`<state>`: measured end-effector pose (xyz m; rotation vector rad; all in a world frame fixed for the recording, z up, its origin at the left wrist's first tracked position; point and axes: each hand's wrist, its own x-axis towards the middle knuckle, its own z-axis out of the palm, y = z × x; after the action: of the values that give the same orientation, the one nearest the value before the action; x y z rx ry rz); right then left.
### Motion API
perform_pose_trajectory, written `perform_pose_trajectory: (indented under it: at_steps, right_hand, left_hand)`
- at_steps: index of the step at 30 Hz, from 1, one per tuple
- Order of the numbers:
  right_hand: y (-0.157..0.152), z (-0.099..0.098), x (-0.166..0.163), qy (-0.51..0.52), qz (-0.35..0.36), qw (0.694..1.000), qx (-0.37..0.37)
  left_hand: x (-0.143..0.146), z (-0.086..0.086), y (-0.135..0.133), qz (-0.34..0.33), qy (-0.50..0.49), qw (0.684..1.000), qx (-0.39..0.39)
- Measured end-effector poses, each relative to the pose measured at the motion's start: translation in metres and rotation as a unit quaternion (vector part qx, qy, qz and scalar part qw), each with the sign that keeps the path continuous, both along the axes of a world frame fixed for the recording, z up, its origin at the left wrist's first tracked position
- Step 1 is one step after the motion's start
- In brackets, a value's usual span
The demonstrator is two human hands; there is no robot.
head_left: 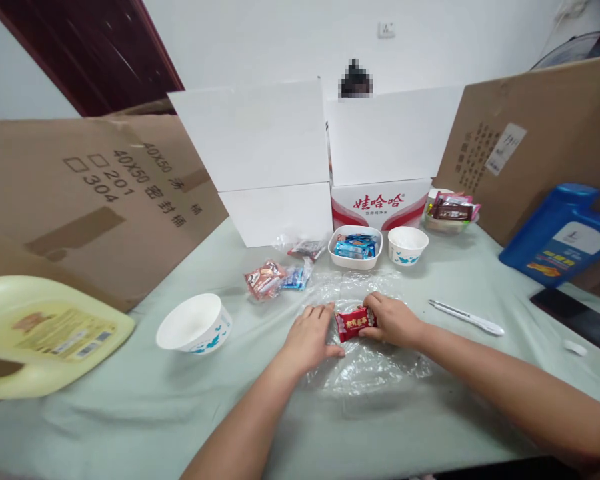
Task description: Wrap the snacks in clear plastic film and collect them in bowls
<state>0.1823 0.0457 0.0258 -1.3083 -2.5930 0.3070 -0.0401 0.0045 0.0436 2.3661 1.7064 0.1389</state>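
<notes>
A red wrapped candy packet [351, 324] with yellow lettering is held at its right end by my right hand [391, 320], thumb and fingers closed on it. My left hand [307, 337] lies just left of the packet, fingers stretched and thumb apart, resting on the edge of a clear plastic sheet [365, 373]. The crinkled sheet spreads flat on the table under both hands and the packet. Beyond the hands are a pink-orange snack packet [265, 279], a blue packet [295, 277] and a dark red packet [307, 249] in clear wrapping.
A square white dish [355, 261] holds blue packets. White paper bowls [408, 253] stand beside it and at left. White cardboard panels [275, 147] rise behind. A blue bottle [563, 233], white utility knife [466, 317] and dark phone [580, 323] are right; a yellow jug [55, 293] is left.
</notes>
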Motion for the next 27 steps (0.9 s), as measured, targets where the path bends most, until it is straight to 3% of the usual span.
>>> perform_pose_trajectory:
  at_steps: [4, 7, 10, 13, 17, 21, 23, 27]
  right_hand:
    - [0.016, 0.020, 0.001, 0.050, 0.010, 0.996, -0.077]
    - [0.045, 0.045, -0.001, 0.163, -0.021, 0.984, -0.063]
    - [0.088, 0.074, -0.005, 0.221, -0.088, 0.968, 0.079]
    - [0.131, 0.089, -0.014, 0.160, -0.096, 0.953, 0.239]
    - [0.163, 0.067, -0.027, 0.060, -0.037, 0.972, 0.223]
    - [0.169, 0.034, -0.032, 0.074, -0.042, 0.977, 0.193]
    - [0.169, 0.031, -0.029, 0.095, -0.029, 0.978, 0.184]
    - [0.162, 0.049, -0.009, 0.166, -0.043, 0.966, 0.192]
  left_hand:
    - [0.000, 0.001, -0.001, -0.006, 0.007, 1.000, -0.013]
    - [-0.002, -0.002, -0.001, -0.011, 0.004, 1.000, -0.009]
    - [-0.003, -0.005, 0.001, -0.014, -0.004, 1.000, -0.009]
    - [-0.003, -0.008, 0.002, -0.015, -0.008, 1.000, -0.013]
    - [-0.004, -0.008, 0.003, -0.015, -0.010, 1.000, -0.014]
    - [-0.005, -0.008, 0.003, -0.018, -0.015, 1.000, -0.014]
    - [-0.006, -0.009, 0.003, -0.024, -0.015, 1.000, -0.009]
    - [-0.008, -0.011, 0.002, -0.032, -0.012, 0.999, 0.002]
